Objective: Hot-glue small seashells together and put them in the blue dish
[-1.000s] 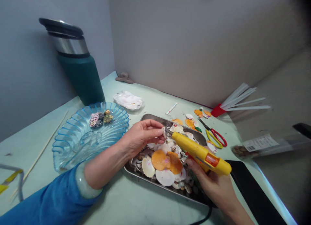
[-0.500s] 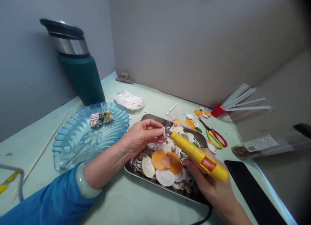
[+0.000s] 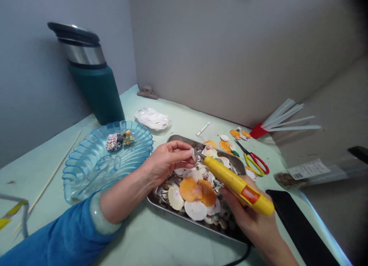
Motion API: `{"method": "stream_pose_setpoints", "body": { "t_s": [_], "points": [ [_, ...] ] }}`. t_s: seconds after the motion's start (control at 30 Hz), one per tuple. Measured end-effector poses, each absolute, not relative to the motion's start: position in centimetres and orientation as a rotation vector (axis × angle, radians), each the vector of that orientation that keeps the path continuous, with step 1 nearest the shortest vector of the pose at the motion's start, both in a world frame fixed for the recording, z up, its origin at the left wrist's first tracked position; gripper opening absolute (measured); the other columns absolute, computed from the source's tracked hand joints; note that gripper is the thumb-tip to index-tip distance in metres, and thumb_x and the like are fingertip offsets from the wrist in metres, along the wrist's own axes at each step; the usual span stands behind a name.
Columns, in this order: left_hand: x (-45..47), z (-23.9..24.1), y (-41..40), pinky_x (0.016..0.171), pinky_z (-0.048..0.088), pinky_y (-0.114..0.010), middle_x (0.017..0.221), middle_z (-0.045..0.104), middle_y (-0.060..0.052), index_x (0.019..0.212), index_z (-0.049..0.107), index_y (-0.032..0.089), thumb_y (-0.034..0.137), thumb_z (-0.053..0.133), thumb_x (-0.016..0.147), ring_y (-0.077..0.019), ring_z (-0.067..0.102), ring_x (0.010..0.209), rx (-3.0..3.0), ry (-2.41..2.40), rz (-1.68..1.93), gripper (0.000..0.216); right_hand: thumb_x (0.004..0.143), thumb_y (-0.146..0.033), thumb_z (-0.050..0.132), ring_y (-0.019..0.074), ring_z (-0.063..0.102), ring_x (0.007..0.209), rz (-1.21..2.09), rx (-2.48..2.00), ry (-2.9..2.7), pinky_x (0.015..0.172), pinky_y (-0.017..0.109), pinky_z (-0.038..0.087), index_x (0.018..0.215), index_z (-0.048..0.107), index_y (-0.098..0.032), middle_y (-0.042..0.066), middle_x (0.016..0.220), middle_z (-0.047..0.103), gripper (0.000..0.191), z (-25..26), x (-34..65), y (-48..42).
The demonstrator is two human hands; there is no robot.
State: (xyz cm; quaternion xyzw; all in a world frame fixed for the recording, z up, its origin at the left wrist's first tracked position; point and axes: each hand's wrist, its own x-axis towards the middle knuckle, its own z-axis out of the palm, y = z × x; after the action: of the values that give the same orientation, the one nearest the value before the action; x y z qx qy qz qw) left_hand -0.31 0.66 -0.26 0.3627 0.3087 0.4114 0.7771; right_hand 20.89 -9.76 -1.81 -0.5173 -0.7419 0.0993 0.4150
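Observation:
My right hand (image 3: 255, 216) is wrapped round a yellow glue gun (image 3: 230, 178), its nozzle pointing up and left. Between the thumb and fingers of my left hand (image 3: 172, 158) is a small pale shell (image 3: 193, 155), partly hidden by the fingertips. The nozzle tip is close to this shell; whether they touch I cannot tell. Both hands are over a metal tray (image 3: 184, 216) heaped with seashells. Orange scallop shells (image 3: 190, 188) and a white shell (image 3: 195, 210) lie at its near side.
A blue clear shell-shaped dish (image 3: 86, 162) with a few shells is at left, a green bottle (image 3: 97, 89) behind it. Scissors (image 3: 254, 162), a red holder of glue sticks (image 3: 258, 131), a plastic bag (image 3: 310, 174) and a black flat object (image 3: 299, 224) are at right.
The glue gun in my right hand has moved slightly right and down, its nozzle drawing a little away from the shell. My left hand has hardly moved.

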Motion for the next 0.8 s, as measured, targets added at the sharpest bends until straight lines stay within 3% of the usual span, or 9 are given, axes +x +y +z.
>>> {"method": "stream_pose_setpoints", "body": {
  "t_s": [0.8],
  "points": [
    [-0.24,-0.26,0.63,0.065,0.056,-0.026,0.067,0.068,-0.002,0.082,0.064,0.011,0.014,0.079,0.066,-0.0124,0.067,0.061,0.781,0.676,0.902,0.022,0.088,-0.017,0.060,0.0116,0.054,0.058,0.237,-1.285,-1.887,0.051,0.024,0.044,0.085,0.055,-0.021,-0.002,0.073,0.055,0.007,-1.45,20.91,-9.69]
  ]
}}
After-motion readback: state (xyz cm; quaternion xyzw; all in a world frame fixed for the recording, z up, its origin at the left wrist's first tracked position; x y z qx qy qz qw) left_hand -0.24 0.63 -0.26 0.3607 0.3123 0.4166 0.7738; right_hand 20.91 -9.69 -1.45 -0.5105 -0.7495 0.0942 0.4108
